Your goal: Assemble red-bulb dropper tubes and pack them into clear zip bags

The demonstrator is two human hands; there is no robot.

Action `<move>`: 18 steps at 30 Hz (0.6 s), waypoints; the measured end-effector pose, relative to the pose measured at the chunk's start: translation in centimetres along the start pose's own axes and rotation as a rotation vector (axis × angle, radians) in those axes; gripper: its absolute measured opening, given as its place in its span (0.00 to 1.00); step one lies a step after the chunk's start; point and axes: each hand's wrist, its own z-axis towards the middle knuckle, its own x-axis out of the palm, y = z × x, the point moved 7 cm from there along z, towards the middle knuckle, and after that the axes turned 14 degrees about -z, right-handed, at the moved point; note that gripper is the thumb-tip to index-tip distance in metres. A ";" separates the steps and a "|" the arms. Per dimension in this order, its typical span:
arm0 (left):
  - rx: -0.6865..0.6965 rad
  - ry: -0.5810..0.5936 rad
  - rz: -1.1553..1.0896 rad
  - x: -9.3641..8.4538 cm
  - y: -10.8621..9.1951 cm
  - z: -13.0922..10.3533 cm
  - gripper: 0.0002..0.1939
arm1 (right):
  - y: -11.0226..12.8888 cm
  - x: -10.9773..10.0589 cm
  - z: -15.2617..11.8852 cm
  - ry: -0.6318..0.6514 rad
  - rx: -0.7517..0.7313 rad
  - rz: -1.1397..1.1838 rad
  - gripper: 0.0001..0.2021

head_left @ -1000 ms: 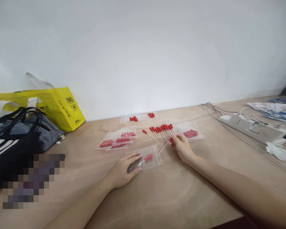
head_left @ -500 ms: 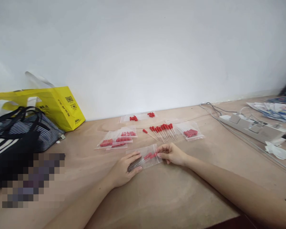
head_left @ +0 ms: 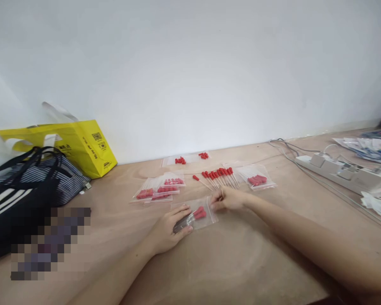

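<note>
A clear zip bag (head_left: 206, 222) lies on the table in front of me, with a few glass droppers inside. Their red rubber bulbs (head_left: 200, 212) point toward the bag's mouth on the right. My left hand (head_left: 170, 226) holds the bag's left end down, thumb below and fingers above, over the dropper stems. At the upper right corner of the bag's mouth, my right hand (head_left: 224, 199) has its fingers pinched together on the edge. Just beyond that hand is a row of loose red-bulbed droppers (head_left: 220, 176), with a single dropper (head_left: 196, 178) apart to their left.
Filled zip bags (head_left: 158, 188) overlap at left; another filled bag (head_left: 257, 178) lies right. Farther back are loose red bulbs (head_left: 180, 161) on plastic. A yellow bag (head_left: 95, 148) and a black bag (head_left: 19, 212) stand left; a power strip (head_left: 339, 171) with cables and crumpled tissue are right.
The droppers' bulbs now lie fully inside the bag, bunched together. My right hand has moved off the bulbs to the upper edge of the bag's mouth. My left hand keeps its hold.
</note>
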 end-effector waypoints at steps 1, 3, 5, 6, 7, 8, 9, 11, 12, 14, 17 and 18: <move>0.001 0.003 -0.002 0.0 0.0 0.0 0.22 | -0.3 -1.6 0.6 -0.085 0.043 -0.113 0.06; 0.002 0.003 -0.004 0.0 -0.1 0.0 0.22 | -0.9 -4.2 2.3 -0.253 0.165 -0.285 0.06; 0.005 0.000 -0.003 -0.1 -0.1 0.0 0.22 | -0.8 -5.2 4.6 -0.328 0.216 -0.324 0.09; 0.005 0.002 -0.002 -0.1 -0.1 -0.1 0.22 | -0.6 -5.4 5.8 -0.360 0.246 -0.344 0.11; 0.004 0.006 -0.004 -0.1 -0.1 -0.1 0.22 | -0.5 -5.2 6.9 -0.383 0.275 -0.365 0.13; 0.003 0.012 -0.008 -0.1 -0.1 -0.1 0.22 | -0.3 -4.9 7.9 -0.400 0.305 -0.387 0.14; 0.002 0.019 -0.013 -0.1 0.0 -0.2 0.21 | -0.1 -4.5 8.7 -0.410 0.332 -0.407 0.15; 0.007 0.031 -0.030 -0.1 0.0 -0.3 0.21 | 0.4 -3.7 10.0 -0.408 0.377 -0.438 0.14; 0.013 0.035 -0.040 -0.2 0.0 -0.3 0.21 | 0.6 -3.3 10.3 -0.403 0.388 -0.448 0.13; 0.027 0.039 -0.054 -0.2 -0.1 -0.4 0.20 | 1.3 -3.1 10.5 -0.401 0.384 -0.456 0.11; 0.030 0.037 -0.056 -0.2 -0.1 -0.5 0.20 | 2.2 -4.1 9.0 -0.444 0.295 -0.439 0.08; 0.029 0.033 -0.055 -0.3 -0.1 -0.5 0.20 | 2.2 -4.6 8.0 -0.465 0.252 -0.434 0.08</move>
